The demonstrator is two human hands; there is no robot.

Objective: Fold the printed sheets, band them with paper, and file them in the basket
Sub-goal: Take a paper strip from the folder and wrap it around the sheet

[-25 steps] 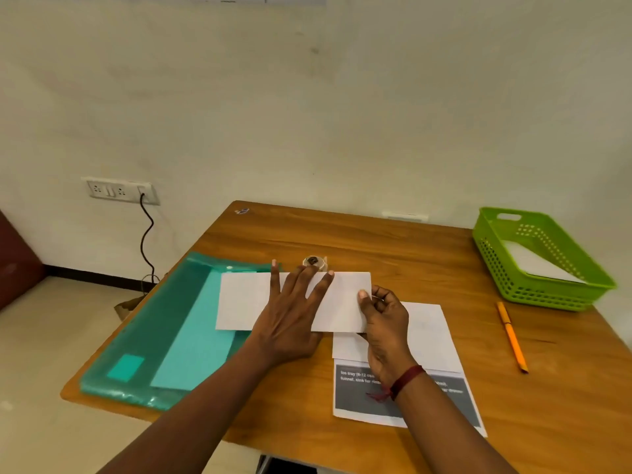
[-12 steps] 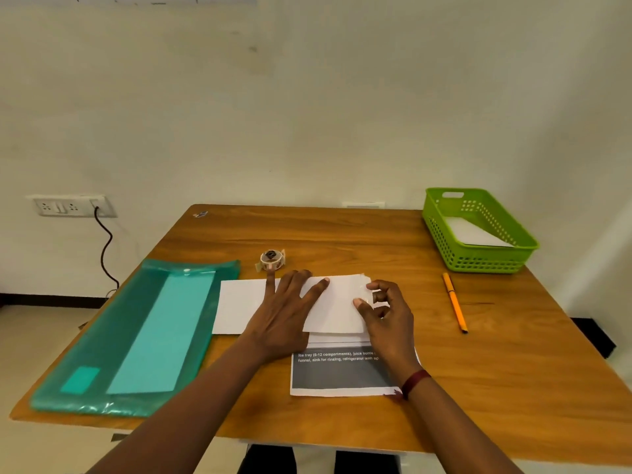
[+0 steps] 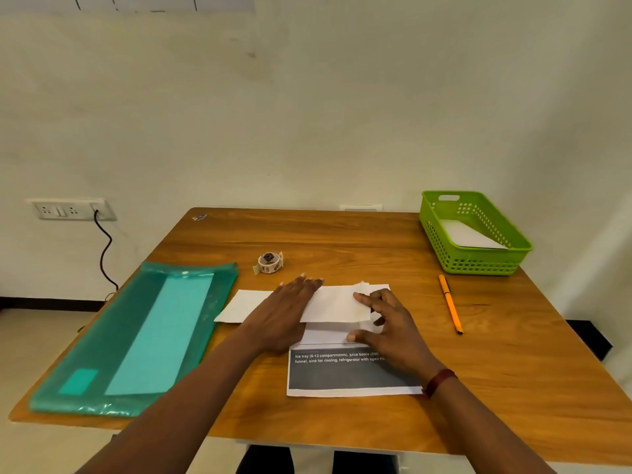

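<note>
Folded white paper sheet flat mid-table, right end lifted, overlapping printed sheet with dark grey block. Green perforated plastic basket far right, white paper inside.

Lime lattice basket, orange pen, teal folder, seemingly printed tape

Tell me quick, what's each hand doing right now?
Left hand: open, pressing flat on the folded sheet.
Right hand: fingers curled at that sheet's right end; a real pinch cannot be told.
</note>
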